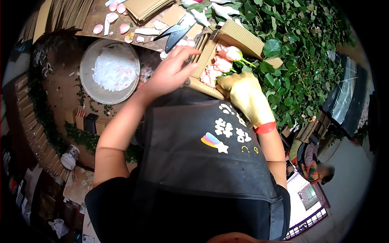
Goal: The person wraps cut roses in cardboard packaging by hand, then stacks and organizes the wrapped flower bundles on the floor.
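Observation:
Pink roses [222, 64] lie in a corrugated cardboard wrap [243, 42], heads toward the left, with green stems and leaves to the right. My right hand [243, 91], in a pale yellow glove with a red cuff, is curled at the lower edge of the cardboard beside the roses; what its fingers hold is hidden. Bare, my left hand [174, 69] is at the cardboard's left side, fingers apart, with no object seen in it. Black-handled scissors [178, 33] rest on the table just above my left hand.
A round white bucket [82, 73] with white scraps stands at the left, below the table [97, 18]. Loose petals and flat cardboard [146, 8] lie on the table. Leafy stems [300, 60] pile up at the right. Another person [314, 166] is at the far right.

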The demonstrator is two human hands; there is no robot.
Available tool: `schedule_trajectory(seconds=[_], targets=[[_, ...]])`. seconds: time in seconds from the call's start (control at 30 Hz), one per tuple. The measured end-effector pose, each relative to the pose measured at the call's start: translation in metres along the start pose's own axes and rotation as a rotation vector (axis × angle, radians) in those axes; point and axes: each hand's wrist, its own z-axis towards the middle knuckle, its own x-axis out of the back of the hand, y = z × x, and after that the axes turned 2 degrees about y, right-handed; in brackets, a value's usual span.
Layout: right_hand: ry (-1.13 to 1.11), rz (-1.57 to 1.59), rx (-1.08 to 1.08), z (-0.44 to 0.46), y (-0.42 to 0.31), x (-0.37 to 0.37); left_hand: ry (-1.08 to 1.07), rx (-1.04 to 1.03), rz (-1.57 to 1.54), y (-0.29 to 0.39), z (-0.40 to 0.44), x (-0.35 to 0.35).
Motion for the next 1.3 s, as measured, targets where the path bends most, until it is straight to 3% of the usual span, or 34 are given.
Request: schedule_trajectory(seconds=[0.07,0.17,0.4,0.53,0.63,0.73,0.8,0.87,0.93,1.0,1.03,1.27,1.3], targets=[[0.012,0.029,0.027,0.005,0.005,-0.005,-0.022,-0.118,0.098,-0.007,0.017,-0.015],[0.054,0.061,-0.003,0.001,0.006,-0.009,-0.173,-0.042,0.268,-0.012,0.035,-0.03],[0.328,0.091,-0.35,-0.019,-0.01,-0.008,-0.245,0.037,0.326,-0.004,0.038,-0.028],[0.333,0.094,-0.224,-0.011,0.0,-0.03,-0.274,0.017,0.352,0.0,0.043,-0.025],[0.176,0.027,-0.176,-0.007,0.01,-0.037,-0.245,0.058,0.319,-0.005,0.05,-0.028],[0.1,-0.003,-0.201,-0.011,0.005,-0.023,-0.137,-0.034,0.382,-0.012,0.049,-0.037],[0.353,0.087,-0.168,-0.024,0.001,-0.008,-0.082,-0.048,0.345,-0.014,0.045,-0.039],[0.548,0.009,-0.304,-0.023,-0.008,0.001,-0.075,-0.034,0.285,-0.013,0.043,-0.039],[0.567,0.063,-0.316,-0.014,0.002,-0.021,-0.099,-0.026,0.254,-0.015,0.042,-0.038],[0.437,0.075,-0.347,-0.004,0.007,-0.031,-0.116,-0.02,0.241,-0.018,0.045,-0.039],[0.554,0.096,-0.291,0.001,0.005,-0.029,-0.12,-0.005,0.253,-0.017,0.044,-0.039],[0.309,-0.054,-0.247,-0.003,0.007,-0.02,0.074,-0.025,0.238,-0.014,0.051,-0.051],[0.466,-0.005,-0.254,-0.009,0.001,-0.014,0.087,-0.042,0.266,-0.012,0.051,-0.051]])
